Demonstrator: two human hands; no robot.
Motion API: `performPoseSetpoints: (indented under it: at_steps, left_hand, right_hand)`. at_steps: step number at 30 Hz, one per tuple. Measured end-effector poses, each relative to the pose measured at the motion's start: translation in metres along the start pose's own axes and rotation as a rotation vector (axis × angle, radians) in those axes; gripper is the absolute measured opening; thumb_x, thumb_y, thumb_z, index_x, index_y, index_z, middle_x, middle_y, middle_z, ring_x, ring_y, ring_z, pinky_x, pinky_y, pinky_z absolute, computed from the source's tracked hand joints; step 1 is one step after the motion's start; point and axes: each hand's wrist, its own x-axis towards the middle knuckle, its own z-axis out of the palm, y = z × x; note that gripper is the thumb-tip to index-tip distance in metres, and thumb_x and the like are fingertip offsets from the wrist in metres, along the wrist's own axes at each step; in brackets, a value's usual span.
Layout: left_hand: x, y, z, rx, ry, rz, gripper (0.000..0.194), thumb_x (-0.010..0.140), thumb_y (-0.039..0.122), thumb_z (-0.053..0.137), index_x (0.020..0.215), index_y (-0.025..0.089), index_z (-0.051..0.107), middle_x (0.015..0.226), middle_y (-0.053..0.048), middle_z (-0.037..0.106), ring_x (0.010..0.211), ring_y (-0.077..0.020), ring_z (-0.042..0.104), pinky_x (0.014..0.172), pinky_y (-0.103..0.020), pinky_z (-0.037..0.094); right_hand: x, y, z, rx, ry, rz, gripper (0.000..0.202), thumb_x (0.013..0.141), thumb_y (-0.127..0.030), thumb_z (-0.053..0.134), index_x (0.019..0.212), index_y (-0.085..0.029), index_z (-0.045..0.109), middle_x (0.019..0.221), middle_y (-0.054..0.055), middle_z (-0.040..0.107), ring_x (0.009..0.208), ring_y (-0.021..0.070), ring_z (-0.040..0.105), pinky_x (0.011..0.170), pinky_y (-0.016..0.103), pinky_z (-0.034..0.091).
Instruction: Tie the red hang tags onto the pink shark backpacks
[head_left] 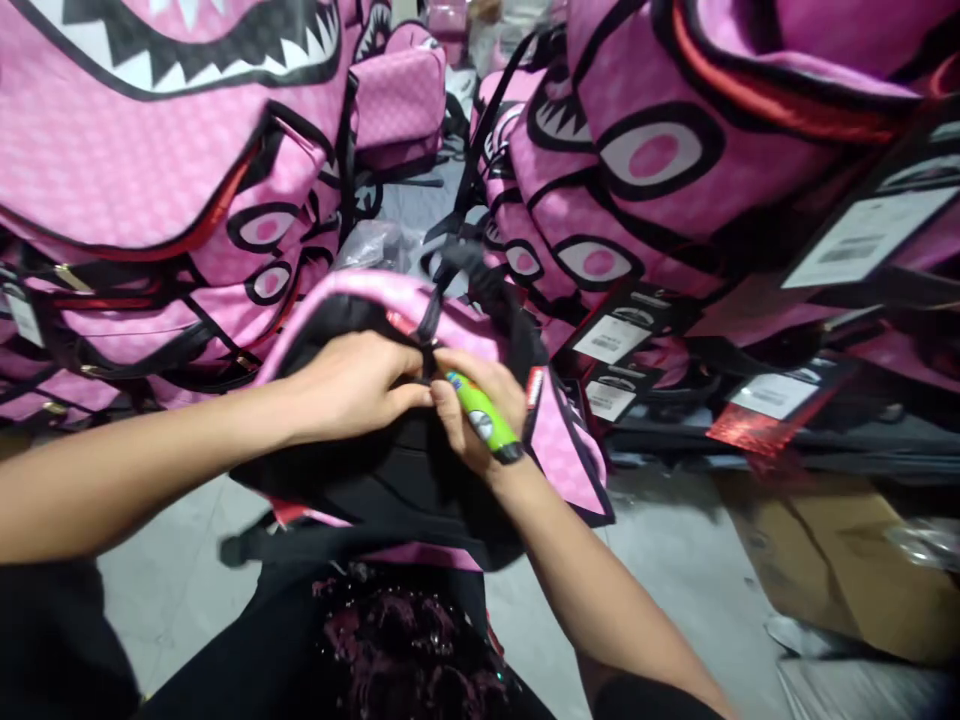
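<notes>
A pink and black backpack (390, 470) lies across my lap, its black side toward me. Near its top edge, my left hand (360, 385) is closed, thumb and fingers pinching the black strap (429, 325). My right hand (480, 405) meets it there, wrapped round a bright green, stubby tool (480, 412) with a black end. The tool's tip is hidden between the fingers, so its kind does not show. A small red label (535, 387) sits on the backpack's right edge, beside my right hand.
Pink shark-face bags are piled at the left (172, 150) and right (652, 150). Hang tags (611, 335) dangle on the right. A smaller pink bag (399, 100) stands at the back. Flattened cardboard (840, 560) lies on the grey floor (660, 560).
</notes>
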Motion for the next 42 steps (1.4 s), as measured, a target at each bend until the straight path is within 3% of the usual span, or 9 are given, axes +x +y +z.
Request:
performPoseSetpoints:
  at_steps: [3,8,11,15,20,26,32,36,42]
  left_hand:
    - [-0.002,-0.044,0.041,-0.028,-0.004,0.049,0.026,0.094,0.027,0.048,0.083,0.018,0.071,0.079,-0.003,0.072,0.067,-0.0146,0.063,0.061,-0.024,0.043]
    - [0.002,-0.075,0.067,0.162,0.384,0.196,0.025,0.090,0.027,0.057,0.113,0.020,0.065,0.099,-0.009,0.070,0.112,-0.0265,0.056,0.097,-0.045,0.042]
    - [0.018,-0.082,0.071,0.154,0.310,0.204,0.057,0.081,0.028,0.070,0.134,0.023,0.051,0.109,-0.010,0.065,0.127,-0.0319,0.044,0.103,-0.053,0.034]
    - [0.045,-0.094,0.087,0.172,0.166,0.215,0.056,0.082,0.020,0.066,0.136,0.021,0.048,0.113,-0.012,0.062,0.112,-0.0276,0.052,0.093,-0.043,0.042]
    - [0.044,-0.090,0.098,0.213,0.236,0.276,0.078,0.077,0.022,0.072,0.146,0.024,0.035,0.128,-0.014,0.055,0.124,-0.0311,0.046,0.109,-0.060,0.028]
    - [0.066,-0.083,0.112,0.178,0.134,0.177,0.122,0.060,0.035,0.085,0.154,0.023,0.008,0.160,-0.025,0.000,0.146,-0.0463,0.005,0.106,-0.074,0.013]
    - [0.073,-0.081,0.120,0.182,0.076,0.095,0.119,0.065,0.036,0.082,0.155,0.021,0.006,0.161,-0.023,0.005,0.147,-0.0420,0.012,0.112,-0.063,0.019]
    - [0.064,-0.078,0.117,0.188,0.119,0.065,0.110,0.069,0.032,0.078,0.155,0.023,0.010,0.161,-0.021,0.007,0.147,-0.0423,0.012,0.112,-0.068,0.014]
    - [0.064,-0.081,0.120,0.175,0.084,0.045,0.117,0.064,0.032,0.082,0.155,0.025,0.008,0.161,-0.020,0.004,0.147,-0.0445,0.009,0.110,-0.071,0.012]
  right_hand:
    - [-0.014,0.018,0.031,0.046,-0.084,-0.091,0.021,0.090,-0.023,0.054,0.107,-0.019,0.065,0.089,0.007,0.073,0.077,0.0195,0.069,0.073,0.035,0.056]
    - [-0.024,0.026,0.045,0.087,-0.054,-0.150,0.035,0.082,-0.012,0.058,0.116,-0.020,0.060,0.089,0.008,0.072,0.080,0.0207,0.068,0.073,0.038,0.054]
    - [-0.033,0.022,0.038,0.071,-0.162,-0.171,0.034,0.081,-0.013,0.059,0.113,-0.023,0.061,0.091,0.007,0.072,0.087,0.0224,0.069,0.078,0.042,0.055]
    - [-0.046,0.029,0.033,0.023,-0.331,-0.177,0.033,0.080,-0.011,0.059,0.110,-0.022,0.063,0.095,0.008,0.072,0.094,0.0232,0.068,0.086,0.046,0.056]
    - [-0.043,0.046,0.031,0.051,-0.359,-0.184,0.036,0.082,-0.020,0.059,0.118,-0.020,0.060,0.103,0.012,0.072,0.099,0.0255,0.068,0.089,0.047,0.056]
    - [-0.040,0.048,0.036,0.100,-0.311,-0.045,0.040,0.082,-0.020,0.056,0.122,-0.020,0.053,0.099,0.011,0.071,0.091,0.0252,0.070,0.084,0.045,0.057]
    - [-0.016,0.052,0.035,0.007,-0.503,0.092,0.019,0.085,-0.021,0.056,0.105,-0.020,0.057,0.087,0.006,0.072,0.074,0.0203,0.071,0.070,0.033,0.058]
    - [0.007,0.053,0.027,0.056,-0.723,0.113,0.025,0.087,-0.034,0.061,0.107,-0.019,0.063,0.096,0.006,0.074,0.083,0.0210,0.072,0.074,0.031,0.057]
    - [0.010,0.052,0.027,0.011,-0.748,0.158,0.021,0.089,-0.026,0.054,0.107,-0.019,0.063,0.091,0.006,0.073,0.076,0.0170,0.070,0.069,0.028,0.054]
